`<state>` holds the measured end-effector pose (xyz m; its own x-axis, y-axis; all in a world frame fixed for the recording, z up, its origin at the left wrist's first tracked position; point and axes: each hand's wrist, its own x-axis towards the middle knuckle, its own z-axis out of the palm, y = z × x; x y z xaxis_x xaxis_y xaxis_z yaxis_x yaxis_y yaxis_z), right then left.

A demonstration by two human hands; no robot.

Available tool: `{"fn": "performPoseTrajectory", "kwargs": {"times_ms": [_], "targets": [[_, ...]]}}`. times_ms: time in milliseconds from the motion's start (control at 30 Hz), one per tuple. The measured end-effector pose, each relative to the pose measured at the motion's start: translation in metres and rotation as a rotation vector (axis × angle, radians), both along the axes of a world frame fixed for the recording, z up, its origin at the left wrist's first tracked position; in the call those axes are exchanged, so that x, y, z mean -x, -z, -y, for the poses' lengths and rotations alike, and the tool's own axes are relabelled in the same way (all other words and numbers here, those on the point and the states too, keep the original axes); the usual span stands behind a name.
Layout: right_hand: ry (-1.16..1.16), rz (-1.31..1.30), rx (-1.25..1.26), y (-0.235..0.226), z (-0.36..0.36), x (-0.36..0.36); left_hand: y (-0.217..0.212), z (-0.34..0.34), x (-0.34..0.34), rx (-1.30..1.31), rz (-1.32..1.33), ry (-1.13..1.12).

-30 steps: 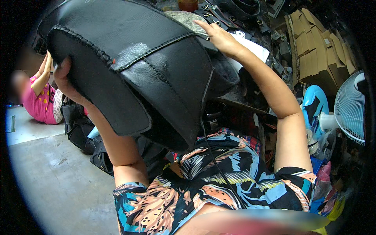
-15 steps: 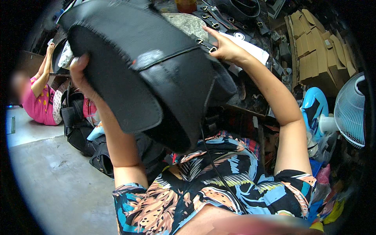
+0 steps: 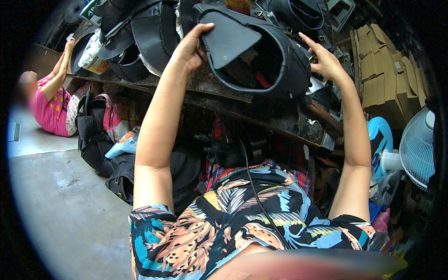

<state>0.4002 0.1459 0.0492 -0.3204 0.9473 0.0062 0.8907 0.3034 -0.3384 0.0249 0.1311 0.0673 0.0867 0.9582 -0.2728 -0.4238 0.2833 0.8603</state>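
A black leather bag (image 3: 294,65) with stitched edges is at the work table's front edge, its round mouth toward me. My left hand (image 3: 191,51) is closed on the bag's left edge, with the thumb over a stiff black flap (image 3: 231,39). Inside the mouth a small red patch shows. At the bag's right side is my right hand (image 3: 329,63), its fingers spread and the thumb close to the leather. Whether that thumb touches the bag I cannot tell.
More black leather bags (image 3: 156,35) crowd the dark table (image 3: 210,95) on the left. Cardboard pieces (image 3: 382,70) stand at the right, above a fan (image 3: 415,149). A person in pink (image 3: 53,107) sits at far left. Black bags (image 3: 93,135) lie on the floor.
The bag has moved away from me and right, down to the table, and its mouth now faces me. Both hands went with it; the right hand's fingers are spread.
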Motion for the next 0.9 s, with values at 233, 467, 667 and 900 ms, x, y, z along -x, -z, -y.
{"fn": "performPoseTrajectory", "kwargs": {"times_ms": [233,467,667,900], "targets": [[0.086,-0.666,-0.018,-0.020,0.027,0.002,-0.004,0.026,-0.001,-0.171,-0.636,-0.156],[-0.131,-0.989,0.093,-0.035,0.098,0.052,-0.051,0.135,-0.044,-0.890,-1.157,0.156],[-0.392,-0.698,-0.417,-0.053,0.128,0.083,-0.061,0.155,-0.051,-0.568,-0.689,0.031],[-0.461,-0.309,-0.621,-0.066,0.151,0.062,-0.073,0.188,-0.001,-0.551,-0.600,0.028]]}}
